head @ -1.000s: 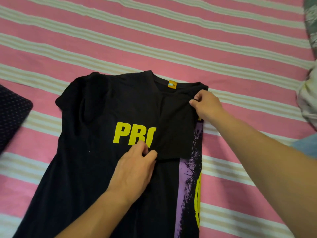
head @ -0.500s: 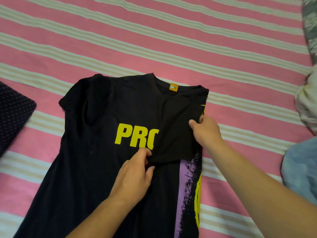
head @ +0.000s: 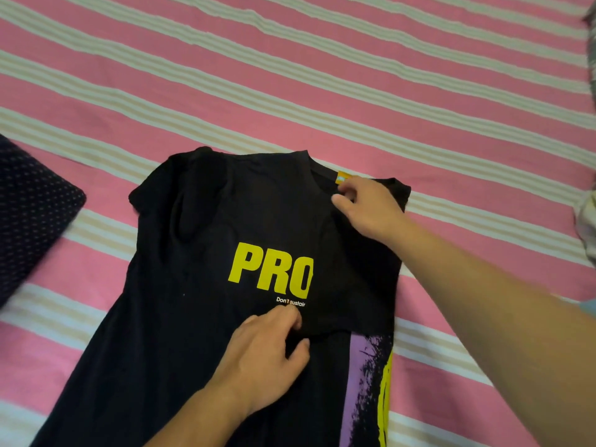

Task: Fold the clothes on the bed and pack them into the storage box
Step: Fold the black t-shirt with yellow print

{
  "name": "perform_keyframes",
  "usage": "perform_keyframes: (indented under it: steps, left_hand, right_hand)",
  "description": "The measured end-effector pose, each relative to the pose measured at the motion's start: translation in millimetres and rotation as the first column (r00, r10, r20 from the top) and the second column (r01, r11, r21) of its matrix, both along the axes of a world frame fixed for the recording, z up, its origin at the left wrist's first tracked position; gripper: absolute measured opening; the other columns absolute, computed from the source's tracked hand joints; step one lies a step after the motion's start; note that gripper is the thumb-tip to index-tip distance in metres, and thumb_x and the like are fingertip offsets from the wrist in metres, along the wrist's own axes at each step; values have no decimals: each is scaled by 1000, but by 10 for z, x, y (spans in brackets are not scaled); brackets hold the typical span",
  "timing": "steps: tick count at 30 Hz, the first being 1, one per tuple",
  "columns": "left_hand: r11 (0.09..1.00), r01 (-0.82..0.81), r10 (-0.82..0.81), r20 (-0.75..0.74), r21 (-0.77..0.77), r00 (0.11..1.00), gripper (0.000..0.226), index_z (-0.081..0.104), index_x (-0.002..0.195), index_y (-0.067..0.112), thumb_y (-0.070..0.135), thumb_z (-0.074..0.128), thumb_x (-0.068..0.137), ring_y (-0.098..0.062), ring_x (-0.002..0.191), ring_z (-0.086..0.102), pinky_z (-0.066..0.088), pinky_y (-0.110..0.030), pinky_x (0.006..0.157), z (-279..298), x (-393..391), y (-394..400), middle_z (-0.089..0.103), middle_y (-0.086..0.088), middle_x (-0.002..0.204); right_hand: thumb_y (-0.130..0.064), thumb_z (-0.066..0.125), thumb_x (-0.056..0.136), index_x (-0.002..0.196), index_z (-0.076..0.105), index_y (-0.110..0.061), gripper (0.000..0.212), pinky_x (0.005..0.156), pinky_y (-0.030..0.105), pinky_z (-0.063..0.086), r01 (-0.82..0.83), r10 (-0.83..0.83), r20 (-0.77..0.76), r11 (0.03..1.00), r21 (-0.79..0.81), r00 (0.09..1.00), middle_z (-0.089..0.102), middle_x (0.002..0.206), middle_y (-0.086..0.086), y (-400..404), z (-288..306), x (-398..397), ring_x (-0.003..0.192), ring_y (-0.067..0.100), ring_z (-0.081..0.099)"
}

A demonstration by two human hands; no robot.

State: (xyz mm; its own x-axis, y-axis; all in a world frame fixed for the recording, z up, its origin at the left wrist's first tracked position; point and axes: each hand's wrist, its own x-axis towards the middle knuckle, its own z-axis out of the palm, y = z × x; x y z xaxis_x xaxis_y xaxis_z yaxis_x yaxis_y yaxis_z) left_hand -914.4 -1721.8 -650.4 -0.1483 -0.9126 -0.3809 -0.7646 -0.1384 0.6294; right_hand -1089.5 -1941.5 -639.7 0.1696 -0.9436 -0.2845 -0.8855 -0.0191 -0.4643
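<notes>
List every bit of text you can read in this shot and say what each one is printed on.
"PRO" in big yellow letters on the chest of the black T-shirt; the rest of the word is covered by the folded-over sleeve.
"Don't sustair" in small white letters just below it, also cut off by the fold.
The orange neck tag carries a small blue mark, too small to read.

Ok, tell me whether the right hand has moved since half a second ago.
Yes. The right hand has gone up the folded sleeve to the collar, now beside the orange neck label.
</notes>
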Motion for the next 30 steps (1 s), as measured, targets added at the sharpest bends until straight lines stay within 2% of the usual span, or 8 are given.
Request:
perform_keyframes:
  steps: [5,10,14,17,20,22,25,30]
  left_hand:
    - [997,-83,82,-52,-5,995,25,48,86,34,54,47,99,-4,78,53,34,-15,68,-73,4,5,56,12,78]
    - [968,-235,246,-166,84,955,21,57,81,30,35,54,100,-8,77,58,52,-28,67,-161,30,-7,61,9,81]
    - [961,-262,272,-121,92,955,22,56,77,25,31,55,98,-11,72,58,55,-34,69,-150,9,-52,60,7,79]
    - [973,-227,227,-4,33,974,18,49,85,27,37,50,100,-9,71,57,53,-34,66,-65,-66,-120,57,7,80]
    - [990,-141,144,106,-28,984,15,39,106,36,50,42,103,-4,70,59,48,-24,64,36,-104,-127,56,12,86]
    - [995,-89,97,174,-54,980,11,41,108,37,47,39,105,-3,72,57,51,-24,68,27,-103,-116,53,14,88]
    - [996,-87,90,223,-24,971,11,46,100,33,40,39,106,-7,75,58,54,-32,75,17,-101,-140,54,12,87]
    - [946,-315,323,127,-82,938,8,55,101,31,35,48,101,-10,82,59,52,-36,76,209,435,-230,59,12,92]
  right_hand:
    - [-40,62,97,99,68,-9,31,82,40,50,-75,90,-30,943,323,996,65,96,7,-303,42,306,88,20,60]
    - [-29,61,100,83,57,-15,22,61,31,38,242,-297,199,935,258,934,58,86,5,-339,-42,287,76,18,54]
    - [-39,64,95,78,55,-19,27,92,48,49,283,-300,99,947,153,949,62,84,2,-293,-248,337,87,27,60]
    - [-46,56,97,108,60,-21,27,98,42,41,241,-234,59,953,-182,970,60,108,-3,-69,-207,364,106,22,54]
    - [-40,45,101,132,54,-17,39,110,41,36,64,-54,34,865,-498,998,49,136,4,516,-157,202,129,21,41]
    - [-44,37,104,149,42,-18,52,120,42,24,-79,28,-115,880,-468,993,34,156,5,920,-268,31,147,24,25]
    - [-60,15,102,160,15,-24,68,124,50,15,-234,143,-371,948,-215,918,9,168,5,1119,-599,-147,155,27,2]
    - [-66,8,98,160,14,-28,73,125,49,7,-213,139,-394,965,-150,909,6,168,4,991,-659,-83,155,28,0]
